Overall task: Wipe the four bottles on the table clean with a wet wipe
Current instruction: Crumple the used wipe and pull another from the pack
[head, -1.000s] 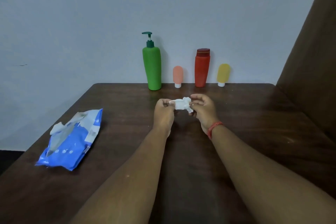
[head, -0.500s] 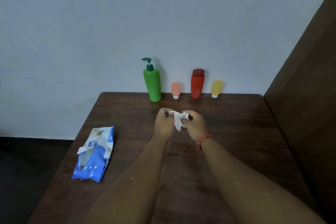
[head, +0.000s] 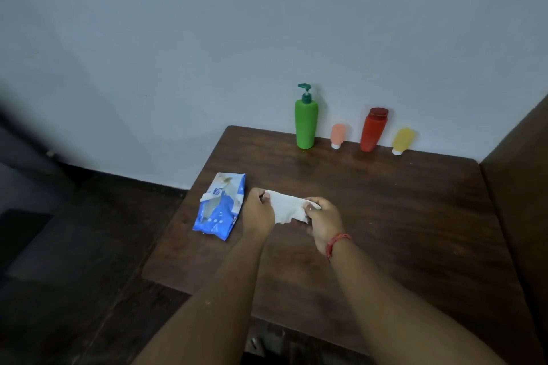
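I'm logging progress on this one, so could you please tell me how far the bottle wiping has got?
Done: a wet wipe is out of the blue pack. In hand: the left hand and right hand pinch the wipe's ends, spreading it above the table. Left: everything else; the green pump bottle, peach tube, red bottle and yellow tube stand untouched by the wall.

Both hands, the left hand [head: 258,212] and the right hand [head: 323,220], pinch a white wet wipe [head: 286,207] stretched between them above the desk [head: 385,216]. Four bottles stand at the wall.

Left hand [head: 260,214], right hand [head: 323,222] pinching, forearms extended.
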Motion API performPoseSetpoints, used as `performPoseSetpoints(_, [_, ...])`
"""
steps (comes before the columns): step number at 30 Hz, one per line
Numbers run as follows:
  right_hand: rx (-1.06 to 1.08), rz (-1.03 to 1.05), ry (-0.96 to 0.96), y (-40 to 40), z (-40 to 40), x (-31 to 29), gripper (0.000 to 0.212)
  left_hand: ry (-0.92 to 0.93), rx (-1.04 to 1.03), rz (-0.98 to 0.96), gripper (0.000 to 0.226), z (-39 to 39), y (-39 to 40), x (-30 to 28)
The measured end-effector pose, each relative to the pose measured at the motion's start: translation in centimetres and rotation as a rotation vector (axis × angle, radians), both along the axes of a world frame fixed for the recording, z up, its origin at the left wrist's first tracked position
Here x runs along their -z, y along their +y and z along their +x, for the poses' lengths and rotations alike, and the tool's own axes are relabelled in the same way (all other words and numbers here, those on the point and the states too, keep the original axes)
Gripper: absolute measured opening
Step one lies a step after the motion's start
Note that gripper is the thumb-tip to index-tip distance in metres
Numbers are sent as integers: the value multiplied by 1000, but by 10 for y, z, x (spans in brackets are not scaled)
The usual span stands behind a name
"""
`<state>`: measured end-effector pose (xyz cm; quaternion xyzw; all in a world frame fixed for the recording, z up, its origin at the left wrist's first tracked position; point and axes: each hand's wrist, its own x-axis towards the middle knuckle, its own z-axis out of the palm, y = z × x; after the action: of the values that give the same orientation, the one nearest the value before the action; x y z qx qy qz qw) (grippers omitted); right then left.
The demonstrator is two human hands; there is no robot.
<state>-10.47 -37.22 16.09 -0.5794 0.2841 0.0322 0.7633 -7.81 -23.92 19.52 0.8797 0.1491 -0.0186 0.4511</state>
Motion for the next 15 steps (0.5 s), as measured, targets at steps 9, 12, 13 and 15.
performPoseSetpoints(9, [55,-5,156,118,29,3,12,20,-34,-32,20,8,134,8])
performPoseSetpoints(12, [101,-34,151,172,47,-4,11,34,-78,-100,19,23,181,11])
performPoseSetpoints(13, [107,-40,145,195,55,-4,11,44,-89,-123,19,31,204,13])
performPoseSetpoints(15, [91,-62,132,224,66,-6,8,50,-98,-150,19,44,232,10])
